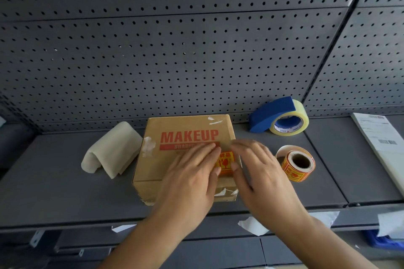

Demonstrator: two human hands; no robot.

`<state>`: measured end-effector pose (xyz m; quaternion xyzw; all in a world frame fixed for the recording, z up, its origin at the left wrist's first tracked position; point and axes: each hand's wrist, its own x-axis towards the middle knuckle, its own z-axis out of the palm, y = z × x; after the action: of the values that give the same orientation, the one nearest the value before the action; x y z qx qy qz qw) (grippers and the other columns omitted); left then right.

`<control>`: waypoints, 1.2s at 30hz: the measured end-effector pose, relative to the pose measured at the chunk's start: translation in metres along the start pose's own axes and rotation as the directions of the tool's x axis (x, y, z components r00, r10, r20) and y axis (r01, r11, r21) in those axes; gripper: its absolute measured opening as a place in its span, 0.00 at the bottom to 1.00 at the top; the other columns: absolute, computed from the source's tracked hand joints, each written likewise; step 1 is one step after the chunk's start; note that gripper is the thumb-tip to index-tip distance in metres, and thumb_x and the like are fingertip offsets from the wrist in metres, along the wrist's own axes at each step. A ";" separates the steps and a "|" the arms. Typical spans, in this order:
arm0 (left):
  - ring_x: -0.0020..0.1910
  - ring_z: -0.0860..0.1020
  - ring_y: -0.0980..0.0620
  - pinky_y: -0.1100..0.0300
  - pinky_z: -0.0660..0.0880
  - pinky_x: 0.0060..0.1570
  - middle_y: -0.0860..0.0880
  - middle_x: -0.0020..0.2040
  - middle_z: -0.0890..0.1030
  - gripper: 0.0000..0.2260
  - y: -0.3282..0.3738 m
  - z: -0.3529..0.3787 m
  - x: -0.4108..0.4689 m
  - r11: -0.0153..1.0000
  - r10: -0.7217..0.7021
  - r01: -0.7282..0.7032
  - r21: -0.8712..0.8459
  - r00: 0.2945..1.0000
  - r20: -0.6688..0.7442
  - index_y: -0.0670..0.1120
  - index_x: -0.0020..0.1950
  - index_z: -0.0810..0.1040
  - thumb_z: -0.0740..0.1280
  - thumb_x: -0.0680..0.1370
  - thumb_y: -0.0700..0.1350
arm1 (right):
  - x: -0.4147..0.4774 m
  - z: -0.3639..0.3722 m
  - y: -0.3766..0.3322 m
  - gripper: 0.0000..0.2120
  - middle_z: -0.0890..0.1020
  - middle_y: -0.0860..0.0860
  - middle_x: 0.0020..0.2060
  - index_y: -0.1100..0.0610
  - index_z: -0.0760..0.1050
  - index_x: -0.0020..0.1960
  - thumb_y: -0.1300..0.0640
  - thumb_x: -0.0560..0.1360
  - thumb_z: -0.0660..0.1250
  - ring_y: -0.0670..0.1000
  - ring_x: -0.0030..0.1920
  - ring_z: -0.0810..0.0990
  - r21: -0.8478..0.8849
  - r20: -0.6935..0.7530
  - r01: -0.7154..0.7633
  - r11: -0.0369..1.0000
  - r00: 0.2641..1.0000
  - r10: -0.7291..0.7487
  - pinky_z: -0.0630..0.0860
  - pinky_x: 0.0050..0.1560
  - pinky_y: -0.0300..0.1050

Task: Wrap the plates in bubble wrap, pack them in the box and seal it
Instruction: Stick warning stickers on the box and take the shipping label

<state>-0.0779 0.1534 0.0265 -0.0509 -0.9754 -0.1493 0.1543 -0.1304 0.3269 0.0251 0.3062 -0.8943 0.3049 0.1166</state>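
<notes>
Pegboard wall (196, 50), grey shelf (54, 192): closed box (185, 129) mid-shelf, both hands flat on its lid.

Left hand (192, 172) and right hand (258, 170) lie with fingers straight, gripping nothing, pressing down at an orange sticker (226, 164) on the lid. Looks like a fragile label being smoothed, so sealing is probably done. Tape (282, 118) and sticker roll (297, 164) sit just right of the box, within reach; folded wrap (111, 150) left. Plates not visible, presumably inside. Clear tape on seams hard to confirm; sticker mostly covered, right hand blurred.

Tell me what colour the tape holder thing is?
The tape dispenser is blue, clearest in the head view.
</notes>
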 end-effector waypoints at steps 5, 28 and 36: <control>0.78 0.67 0.51 0.51 0.60 0.74 0.49 0.78 0.70 0.27 -0.005 0.008 -0.020 0.980 0.061 -0.081 0.181 0.992 0.110 0.45 0.78 0.69 0.52 0.82 0.55 | -0.018 0.017 -0.007 0.27 0.64 0.46 0.78 0.53 0.63 0.79 0.41 0.85 0.49 0.45 0.80 0.55 -0.123 0.170 0.066 0.990 0.984 -0.045 0.59 0.78 0.46; 0.75 0.67 0.55 0.54 0.63 0.70 0.60 0.74 0.72 0.35 -0.095 -0.052 -0.024 0.468 -0.665 0.710 -0.527 0.675 0.319 0.62 0.76 0.67 0.58 0.73 0.76 | 0.017 -0.006 0.032 0.40 0.71 0.43 0.73 0.42 0.61 0.78 0.29 0.71 0.65 0.47 0.70 0.72 0.505 0.527 -0.743 0.438 0.668 0.525 0.65 0.73 0.48; 0.68 0.76 0.56 0.44 0.65 0.76 0.62 0.62 0.83 0.29 -0.105 -0.040 -0.017 0.171 -0.526 0.717 -0.676 0.646 0.553 0.60 0.66 0.79 0.72 0.70 0.71 | 0.048 0.018 0.025 0.20 0.87 0.46 0.50 0.45 0.76 0.63 0.36 0.76 0.64 0.48 0.53 0.86 0.480 0.704 -0.794 0.373 0.602 0.376 0.75 0.66 0.54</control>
<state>-0.0654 0.0405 0.0281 0.2697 -0.7020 -0.6561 -0.0629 -0.1838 0.3084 0.0177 0.0360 -0.7209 0.5837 -0.3719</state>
